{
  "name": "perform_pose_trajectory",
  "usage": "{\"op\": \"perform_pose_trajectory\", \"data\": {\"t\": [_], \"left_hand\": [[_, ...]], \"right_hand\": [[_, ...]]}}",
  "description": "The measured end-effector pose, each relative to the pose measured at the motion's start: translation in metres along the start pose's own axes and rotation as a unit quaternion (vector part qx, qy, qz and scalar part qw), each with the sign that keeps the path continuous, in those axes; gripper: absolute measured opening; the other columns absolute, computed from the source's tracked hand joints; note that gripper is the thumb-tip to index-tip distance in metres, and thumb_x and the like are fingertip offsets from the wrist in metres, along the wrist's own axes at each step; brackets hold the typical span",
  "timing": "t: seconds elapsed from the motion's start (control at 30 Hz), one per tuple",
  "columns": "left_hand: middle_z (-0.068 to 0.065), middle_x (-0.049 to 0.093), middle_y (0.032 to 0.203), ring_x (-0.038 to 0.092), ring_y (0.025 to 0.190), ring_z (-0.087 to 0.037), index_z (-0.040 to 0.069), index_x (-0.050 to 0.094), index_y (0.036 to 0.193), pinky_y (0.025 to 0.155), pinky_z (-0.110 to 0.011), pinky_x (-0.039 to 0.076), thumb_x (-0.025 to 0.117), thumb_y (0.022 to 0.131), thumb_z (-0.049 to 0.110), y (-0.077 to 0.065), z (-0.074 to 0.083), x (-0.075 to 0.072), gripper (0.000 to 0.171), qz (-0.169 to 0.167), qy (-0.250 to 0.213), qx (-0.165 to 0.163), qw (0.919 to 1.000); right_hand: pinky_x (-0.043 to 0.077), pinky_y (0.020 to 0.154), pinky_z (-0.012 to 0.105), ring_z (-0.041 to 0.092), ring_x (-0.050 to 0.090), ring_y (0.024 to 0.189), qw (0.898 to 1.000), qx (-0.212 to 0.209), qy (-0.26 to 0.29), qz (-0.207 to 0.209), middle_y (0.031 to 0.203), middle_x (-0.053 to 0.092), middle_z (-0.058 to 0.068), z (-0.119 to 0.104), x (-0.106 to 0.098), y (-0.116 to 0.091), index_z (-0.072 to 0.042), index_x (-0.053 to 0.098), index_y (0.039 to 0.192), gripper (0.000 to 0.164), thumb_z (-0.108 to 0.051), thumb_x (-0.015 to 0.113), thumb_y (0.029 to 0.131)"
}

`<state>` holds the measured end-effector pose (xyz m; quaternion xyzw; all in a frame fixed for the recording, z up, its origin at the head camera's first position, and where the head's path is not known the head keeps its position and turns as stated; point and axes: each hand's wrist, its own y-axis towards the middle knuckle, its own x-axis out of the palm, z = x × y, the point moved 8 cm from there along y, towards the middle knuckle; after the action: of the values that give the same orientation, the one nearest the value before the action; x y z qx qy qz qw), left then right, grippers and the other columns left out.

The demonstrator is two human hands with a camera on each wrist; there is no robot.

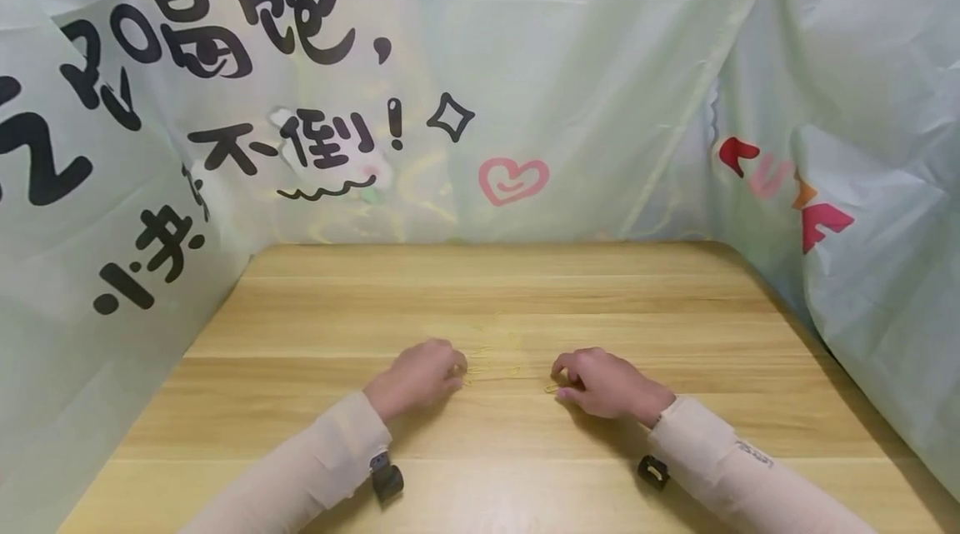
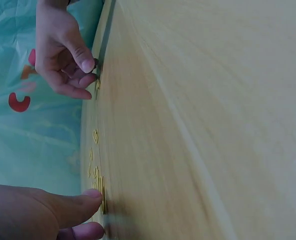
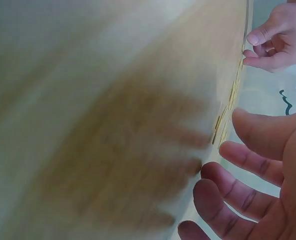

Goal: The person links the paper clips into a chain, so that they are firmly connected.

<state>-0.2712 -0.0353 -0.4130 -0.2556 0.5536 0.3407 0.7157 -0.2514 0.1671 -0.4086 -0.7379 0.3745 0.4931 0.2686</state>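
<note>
Several thin yellow paper clips lie scattered on the wooden table between the two hands. My left hand is low over the table at the left end of the clips, thumb and fingers loosely bent and apart. In the left wrist view, its thumb overlaps some clips; touch cannot be told. My right hand hovers at the right end, by a single paper clip. The right wrist view shows its fingers relaxed and spread, with nothing held between them and the thumb.
The wooden table has rounded far corners. Pale green printed curtains hang behind it and along both sides. A small black device is strapped at the left wrist, and another black device at the right.
</note>
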Motion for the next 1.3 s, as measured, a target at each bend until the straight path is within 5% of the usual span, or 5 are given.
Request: {"op": "perform_pose_trajectory", "data": {"t": [0.33,0.67,0.97,1.3], "left_hand": [[-0.001,0.067,0.098,0.062,0.092,-0.02,0.015,0.071,0.107,0.078,-0.036,0.054,0.07,0.089,0.022,0.002,0.001,0.003,0.02,-0.008,0.002,-0.024,0.9997],[0.002,0.064,0.085,0.06,0.08,-0.016,0.016,0.072,0.087,0.063,-0.03,0.053,0.074,0.084,0.014,0.006,0.013,0.001,0.004,-0.001,0.025,-0.004,0.9997],[0.007,0.056,0.073,0.055,0.072,-0.012,0.019,0.064,0.072,0.058,-0.025,0.049,0.073,0.084,0.012,0.009,0.016,0.001,0.016,0.006,0.028,-0.001,0.9996],[0.004,0.054,0.072,0.054,0.069,-0.013,0.014,0.06,0.077,0.057,-0.026,0.049,0.073,0.084,0.012,0.009,0.016,0.002,0.015,0.003,0.03,-0.017,0.9994]], "right_hand": [[0.04,0.053,0.024,0.005,0.041,0.058,1.0,-0.013,-0.003,-0.001,0.064,0.046,-0.011,-0.008,0.0,0.002,-0.005,0.067,0.099,0.015,-0.011,0.072,0.087],[0.044,0.054,0.027,0.007,0.047,0.063,1.0,0.008,-0.016,-0.005,0.071,0.05,-0.009,-0.005,0.003,0.003,-0.01,0.066,0.096,0.013,-0.008,0.073,0.085],[0.043,0.055,0.028,0.01,0.048,0.065,1.0,0.018,-0.017,-0.008,0.072,0.051,-0.008,-0.005,0.005,0.003,-0.015,0.059,0.081,0.018,-0.004,0.072,0.084],[0.041,0.054,0.027,0.011,0.046,0.064,0.999,0.029,-0.019,-0.009,0.07,0.05,-0.007,-0.008,0.005,0.003,-0.016,0.054,0.073,0.025,0.0,0.07,0.085]]}}
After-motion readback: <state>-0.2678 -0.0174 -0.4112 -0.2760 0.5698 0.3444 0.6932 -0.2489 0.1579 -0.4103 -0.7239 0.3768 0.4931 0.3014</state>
